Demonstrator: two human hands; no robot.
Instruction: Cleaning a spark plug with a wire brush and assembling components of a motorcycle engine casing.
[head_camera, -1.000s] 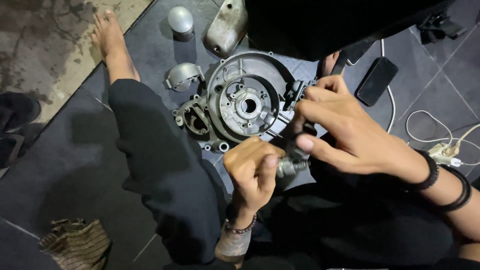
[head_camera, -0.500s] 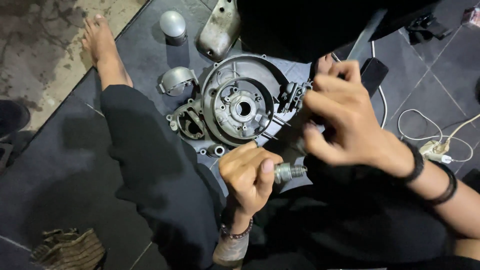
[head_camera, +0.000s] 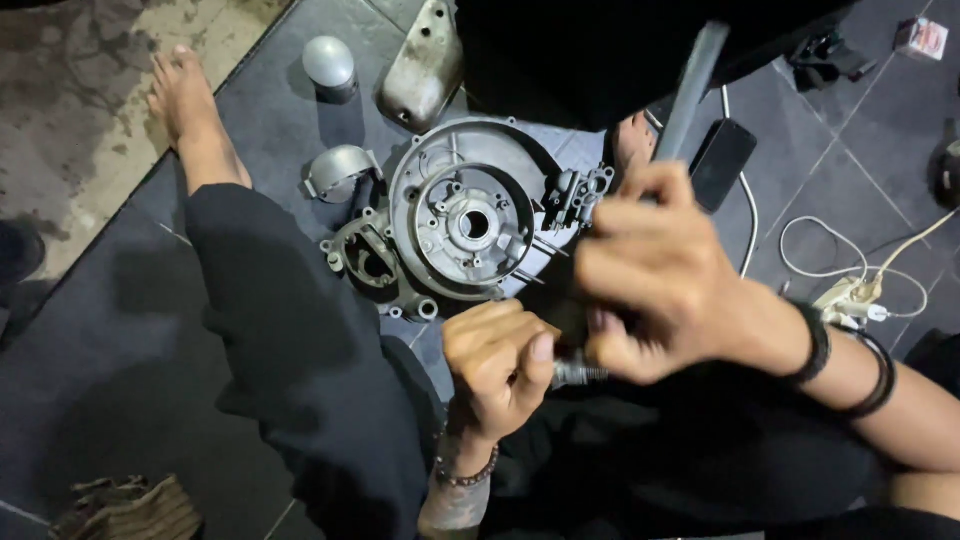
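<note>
- Left hand (head_camera: 500, 365): closed in a fist around a small threaded metal part (head_camera: 578, 374), whose ribbed end juts out to the right of the thumb.
- Right hand (head_camera: 665, 285): closed around a dark tool handle (head_camera: 690, 90) that rises up and away towards the top of the view; the lower fingers sit just above the part's exposed end, touching or nearly so.
- Key relation: the part lies between the two hands, its long axis roughly level, left to right. The left hand carries it; the right hand is equally near, coming from above and the right.
- Surroundings: a grey engine casing (head_camera: 465, 215) lies flat on the dark tiled floor (head_camera: 100, 330), just beyond the hands. A domed metal cap (head_camera: 330, 65) and a curved cover (head_camera: 425, 70) rest further off. A black-clad leg (head_camera: 290, 330) lies to the left.
- Hidden or unclear: most of the part is buried in the fist. The tool's working end is covered by the right hand, which is motion-blurred; contact with the part cannot be confirmed.
</note>
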